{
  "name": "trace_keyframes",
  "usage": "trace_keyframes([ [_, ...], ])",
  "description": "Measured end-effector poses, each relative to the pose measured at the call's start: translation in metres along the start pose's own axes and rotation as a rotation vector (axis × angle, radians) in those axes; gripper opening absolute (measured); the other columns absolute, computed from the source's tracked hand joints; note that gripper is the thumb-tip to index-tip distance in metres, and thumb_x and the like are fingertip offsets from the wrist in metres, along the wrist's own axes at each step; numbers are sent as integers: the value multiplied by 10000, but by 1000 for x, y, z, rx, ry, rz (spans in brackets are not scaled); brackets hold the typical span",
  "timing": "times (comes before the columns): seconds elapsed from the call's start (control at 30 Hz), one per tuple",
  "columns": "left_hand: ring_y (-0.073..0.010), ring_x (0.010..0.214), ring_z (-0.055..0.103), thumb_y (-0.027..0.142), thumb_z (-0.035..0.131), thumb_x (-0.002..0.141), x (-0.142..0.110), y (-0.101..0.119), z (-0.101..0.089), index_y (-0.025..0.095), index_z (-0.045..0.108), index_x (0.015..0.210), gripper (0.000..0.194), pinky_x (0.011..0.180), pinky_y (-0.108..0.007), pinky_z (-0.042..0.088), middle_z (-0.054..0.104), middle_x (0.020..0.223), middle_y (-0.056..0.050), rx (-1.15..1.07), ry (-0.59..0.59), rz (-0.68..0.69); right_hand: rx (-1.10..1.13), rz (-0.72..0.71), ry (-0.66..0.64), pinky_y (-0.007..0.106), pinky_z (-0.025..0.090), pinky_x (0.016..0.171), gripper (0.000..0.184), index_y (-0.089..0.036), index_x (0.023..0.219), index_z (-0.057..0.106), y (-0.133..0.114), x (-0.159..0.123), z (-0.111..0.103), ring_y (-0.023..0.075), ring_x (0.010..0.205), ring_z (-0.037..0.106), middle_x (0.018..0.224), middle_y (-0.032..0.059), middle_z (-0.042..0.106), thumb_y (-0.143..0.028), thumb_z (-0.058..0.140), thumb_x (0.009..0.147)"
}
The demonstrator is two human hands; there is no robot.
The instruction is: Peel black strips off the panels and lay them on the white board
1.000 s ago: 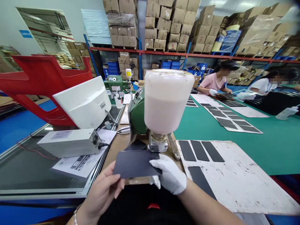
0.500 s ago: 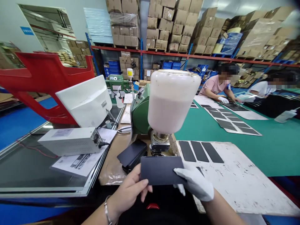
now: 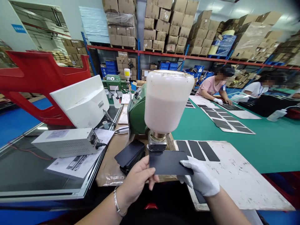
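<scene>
A flat black rectangular sheet (image 3: 170,164) is held level between my two hands. My bare left hand (image 3: 140,175), with a bracelet on its wrist, pinches the left end between thumb and fingers. My right hand (image 3: 200,176), in a white glove, grips the right end, thumb on top. The sheet's far edge is right at the metal head (image 3: 157,144) of a green machine (image 3: 138,117); whether they touch I cannot tell. Above that head stands a large bottle (image 3: 167,106) of pale liquid. Left of my hands lies a stack of similar black sheets (image 3: 130,153).
On the right, a stained white board (image 3: 236,175) bears several black strips (image 3: 196,150). Beyond it stretches a green table (image 3: 246,153) where two people work. A white box with a fan (image 3: 65,142), a monitor (image 3: 82,103) and a red plastic chair (image 3: 44,84) stand at left.
Both my hands have carried the black sheet slightly right and forward, up to the machine's head. The sheet now looks more foreshortened. The camera view has shifted a little.
</scene>
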State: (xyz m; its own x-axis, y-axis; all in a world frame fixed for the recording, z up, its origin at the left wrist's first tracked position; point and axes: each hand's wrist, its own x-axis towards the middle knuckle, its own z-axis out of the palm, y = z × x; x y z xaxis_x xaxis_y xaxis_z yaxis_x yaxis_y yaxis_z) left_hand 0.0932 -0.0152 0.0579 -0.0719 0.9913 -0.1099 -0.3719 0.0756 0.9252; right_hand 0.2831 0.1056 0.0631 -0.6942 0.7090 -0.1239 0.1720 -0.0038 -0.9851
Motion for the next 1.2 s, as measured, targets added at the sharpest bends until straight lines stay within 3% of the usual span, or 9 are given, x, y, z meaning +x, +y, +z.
trace_keyframes([
  [0.23,-82,503,449,312,571,832,-38,-13,-22,200,521,1115,307,468,-206,372,557,670,23,-59,315,225,426,42,-231,264,313,378,325,-200,583,584,-1,15,65,132,336,437,392,8,522,-414,507,815],
  [0.33,-85,493,467,293,535,865,-41,-25,-21,213,491,1132,282,520,-230,405,533,628,47,-25,373,236,468,33,-373,270,410,447,256,-169,903,650,3,16,63,160,434,546,530,28,631,-386,547,812],
  [0.4,-97,488,485,304,520,870,-39,-30,-21,208,464,1162,313,514,-238,414,534,595,51,-33,378,201,486,-15,-395,319,490,640,343,-175,1073,622,6,14,51,204,693,643,809,80,703,-387,564,809],
  [0.47,-93,449,473,307,557,840,-32,-31,-19,207,449,1188,378,457,-222,397,537,572,58,-32,380,131,531,-44,-364,364,478,788,429,-189,1161,588,11,10,35,232,888,632,1020,106,676,-442,544,817],
  [0.6,-77,413,462,247,646,735,-1,-19,-5,160,603,1015,296,388,-185,358,579,579,33,11,221,-23,541,-56,-346,441,459,823,546,-178,1241,533,27,2,7,254,858,645,945,121,694,-543,465,842],
  [0.73,-147,596,600,230,613,738,34,-3,21,113,684,857,181,610,-266,485,671,678,-48,-89,-29,-110,310,-111,-151,464,371,993,433,-227,1125,634,38,-2,-8,262,1086,563,1148,93,640,-520,539,821],
  [0.83,-151,587,598,238,618,731,46,-1,34,110,683,819,168,577,-260,477,671,660,-48,-147,-14,-107,127,-98,-27,478,300,1064,467,-259,1100,655,32,-3,-8,277,1182,491,1244,76,588,-576,578,767],
  [1.0,-108,458,531,260,612,751,29,5,30,143,664,804,138,467,-216,430,632,579,2,-221,187,-82,59,-116,-76,463,255,1106,502,-267,1232,563,1,0,20,250,1254,430,1338,55,508,-566,482,837],
  [1.2,-156,612,623,229,665,719,-16,28,-12,145,680,918,216,566,-242,498,703,761,-41,-228,401,-14,155,-149,-332,397,326,1071,415,-290,1216,572,-39,19,81,221,1247,434,1251,32,577,-487,501,858],
])
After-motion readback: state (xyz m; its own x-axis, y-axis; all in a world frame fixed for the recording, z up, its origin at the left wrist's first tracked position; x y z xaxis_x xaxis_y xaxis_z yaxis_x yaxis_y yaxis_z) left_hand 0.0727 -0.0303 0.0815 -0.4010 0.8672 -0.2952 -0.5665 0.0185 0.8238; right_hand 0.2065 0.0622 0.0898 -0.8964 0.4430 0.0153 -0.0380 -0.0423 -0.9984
